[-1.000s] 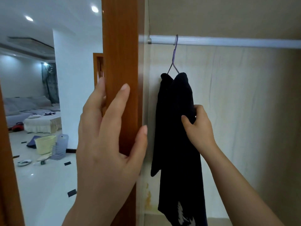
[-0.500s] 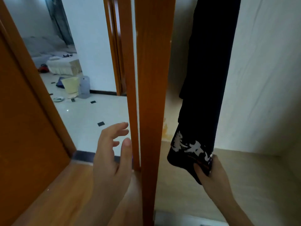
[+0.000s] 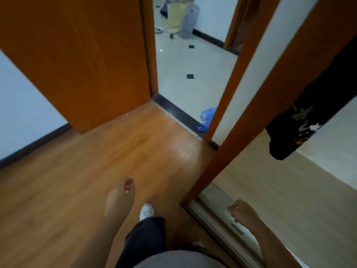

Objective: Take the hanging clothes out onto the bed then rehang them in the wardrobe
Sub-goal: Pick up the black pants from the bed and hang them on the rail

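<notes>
A black garment with a white print (image 3: 301, 120) hangs inside the wardrobe at the right edge; only its lower part shows, and its hanger and the rail are out of frame. Neither hand touches it. My right hand (image 3: 243, 212) is low over the wardrobe's sliding track (image 3: 216, 207), fingers curled into a loose fist with nothing in it. Over the wooden floor (image 3: 77, 180), my left hand (image 3: 121, 197) hangs with its fingers curled in, also holding nothing. The orange wardrobe door frame (image 3: 270, 97) slants between the two hands.
An orange room door (image 3: 87, 60) stands open at the left, beside a doorway onto white tiles. A blue plastic bag (image 3: 206, 118) lies at the threshold. A yellow bucket (image 3: 174, 14) and a water jug (image 3: 190, 22) stand far back. My white shoe (image 3: 146, 211) is below.
My right hand has let go of the black garment's hem and dropped to the track. My left hand has come off the door frame and lowered. The view has tilted down toward the floor.
</notes>
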### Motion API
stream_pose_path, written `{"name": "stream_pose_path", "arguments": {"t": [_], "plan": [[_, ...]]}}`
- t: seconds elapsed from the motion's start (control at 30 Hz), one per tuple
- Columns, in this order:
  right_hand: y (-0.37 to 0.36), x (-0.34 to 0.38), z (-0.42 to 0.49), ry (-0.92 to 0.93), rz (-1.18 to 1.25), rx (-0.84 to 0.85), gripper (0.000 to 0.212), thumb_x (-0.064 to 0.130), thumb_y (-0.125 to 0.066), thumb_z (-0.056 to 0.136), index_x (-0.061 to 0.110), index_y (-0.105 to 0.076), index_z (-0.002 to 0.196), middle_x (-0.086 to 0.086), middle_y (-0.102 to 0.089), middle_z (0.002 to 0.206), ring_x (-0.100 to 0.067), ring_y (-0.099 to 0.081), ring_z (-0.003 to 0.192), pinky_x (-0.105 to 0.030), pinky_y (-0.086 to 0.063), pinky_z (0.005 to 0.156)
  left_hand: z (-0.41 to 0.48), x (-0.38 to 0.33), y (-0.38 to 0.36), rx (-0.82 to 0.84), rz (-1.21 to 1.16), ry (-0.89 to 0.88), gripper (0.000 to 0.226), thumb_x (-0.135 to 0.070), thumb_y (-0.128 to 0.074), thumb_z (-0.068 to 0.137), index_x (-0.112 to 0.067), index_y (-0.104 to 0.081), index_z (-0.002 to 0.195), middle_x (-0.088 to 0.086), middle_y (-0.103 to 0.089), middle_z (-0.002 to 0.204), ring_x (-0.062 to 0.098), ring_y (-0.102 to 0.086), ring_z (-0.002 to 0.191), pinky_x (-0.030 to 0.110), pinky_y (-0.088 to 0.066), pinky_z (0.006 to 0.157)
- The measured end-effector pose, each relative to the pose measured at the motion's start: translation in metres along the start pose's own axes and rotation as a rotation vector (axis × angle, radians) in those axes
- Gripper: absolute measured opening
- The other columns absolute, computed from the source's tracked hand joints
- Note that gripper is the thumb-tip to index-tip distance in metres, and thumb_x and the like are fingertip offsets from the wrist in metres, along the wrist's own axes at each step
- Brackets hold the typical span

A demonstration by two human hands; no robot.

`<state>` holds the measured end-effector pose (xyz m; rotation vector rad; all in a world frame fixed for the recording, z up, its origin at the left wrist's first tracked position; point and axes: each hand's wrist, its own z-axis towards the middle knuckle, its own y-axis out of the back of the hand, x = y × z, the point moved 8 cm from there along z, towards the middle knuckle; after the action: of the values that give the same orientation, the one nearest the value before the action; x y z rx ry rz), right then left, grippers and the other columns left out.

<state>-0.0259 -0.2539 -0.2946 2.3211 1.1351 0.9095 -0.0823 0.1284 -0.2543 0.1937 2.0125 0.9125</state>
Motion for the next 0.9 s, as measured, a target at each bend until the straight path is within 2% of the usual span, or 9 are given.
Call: {"name": "stream_pose_path", "arguments": {"t": [0.07,0.13,0.2,0.3,0.47,0.6,0.67,0.8,0.9], "plan": [[-0.029,0.007,0.015,-0.008,-0.130,0.147,0.025,0.021,-0.050,0.087,0.015,-0.040,0.065,-0.003,-0.046,0.069,-0.018,-0.047,0.061,-0.024,-0.038,0.062,-0.019,0.066,0.016,-0.059,0.003,0.179,0.025,-0.018,-0.047,0.092,-0.009,-0.057,0.112,0.015,-0.065,0.110,0.032,-0.060,0.101,0.034,-0.044,0.078],[-0.054,0.029,0.025,0.024,-0.237,0.239,0.015,0.025,-0.050,0.087,0.012,-0.044,0.080,-0.003,-0.051,0.080,-0.017,-0.050,0.070,-0.028,-0.044,0.067,-0.047,0.124,0.035,-0.144,-0.041,0.340,0.024,-0.016,-0.048,0.092,-0.006,-0.058,0.111,0.018,-0.065,0.109,0.034,-0.059,0.102,0.039,-0.046,0.082],[-0.074,0.064,0.031,0.093,-0.322,0.262,0.015,0.025,-0.049,0.089,0.010,-0.047,0.091,-0.008,-0.054,0.090,-0.021,-0.054,0.082,-0.033,-0.047,0.079,-0.076,0.178,0.051,-0.238,-0.129,0.510,0.024,-0.015,-0.048,0.091,-0.006,-0.058,0.110,0.019,-0.065,0.106,0.035,-0.059,0.100,0.039,-0.045,0.082],[-0.110,0.134,0.033,0.224,-0.446,0.293,0.013,0.024,-0.049,0.091,0.012,-0.051,0.086,-0.012,-0.059,0.093,-0.027,-0.058,0.092,-0.038,-0.048,0.084,-0.113,0.256,0.062,-0.334,-0.285,0.765,0.023,-0.015,-0.048,0.089,-0.007,-0.059,0.108,0.018,-0.066,0.101,0.036,-0.060,0.096,0.040,-0.048,0.080],[-0.187,0.244,0.028,0.264,-0.566,0.416,0.017,0.023,-0.043,0.096,0.011,-0.054,0.101,-0.008,-0.059,0.096,-0.019,-0.057,0.086,-0.026,-0.044,0.067,-0.155,0.354,0.069,-0.476,-0.555,1.092,0.018,-0.011,-0.049,0.085,-0.003,-0.063,0.093,0.017,-0.067,0.091,0.036,-0.064,0.087,0.041,-0.050,0.082],[-0.260,0.328,0.019,0.341,-0.827,0.498,0.029,0.019,-0.041,0.097,0.000,-0.053,0.115,-0.007,-0.056,0.090,-0.017,-0.053,0.077,-0.022,-0.039,0.060,-0.177,0.384,0.085,-0.577,-0.731,1.227,0.031,-0.007,-0.047,0.086,-0.012,-0.057,0.057,0.019,-0.065,0.074,0.038,-0.063,0.079,0.038,-0.045,0.076],[-0.299,0.368,0.010,0.460,-0.915,0.478,0.027,0.019,-0.042,0.095,0.000,-0.059,0.107,-0.010,-0.055,0.085,-0.024,-0.055,0.076,-0.029,-0.041,0.067,-0.185,0.392,0.097,-0.640,-0.784,1.253,0.038,-0.004,-0.044,0.087,-0.016,-0.048,0.051,0.015,-0.059,0.066,0.031,-0.059,0.073,0.036,-0.041,0.072],[-0.372,0.422,-0.024,0.539,-0.776,0.511,0.012,0.015,-0.046,0.092,0.010,-0.054,0.098,-0.006,-0.062,0.081,-0.028,-0.062,0.078,-0.034,-0.047,0.073,-0.204,0.405,0.109,-0.729,-0.845,1.273,0.039,-0.002,-0.043,0.086,-0.020,-0.043,0.052,0.012,-0.056,0.068,0.026,-0.053,0.070,0.033,-0.037,0.070],[-0.423,0.436,-0.067,0.438,-0.624,0.646,0.009,0.014,-0.043,0.095,0.011,-0.049,0.101,-0.008,-0.063,0.085,-0.020,-0.058,0.072,-0.031,-0.042,0.071,-0.233,0.409,0.109,-0.855,-0.926,1.330,0.022,-0.006,-0.043,0.089,-0.014,-0.054,0.072,0.011,-0.062,0.075,0.028,-0.060,0.076,0.036,-0.045,0.076]]}}
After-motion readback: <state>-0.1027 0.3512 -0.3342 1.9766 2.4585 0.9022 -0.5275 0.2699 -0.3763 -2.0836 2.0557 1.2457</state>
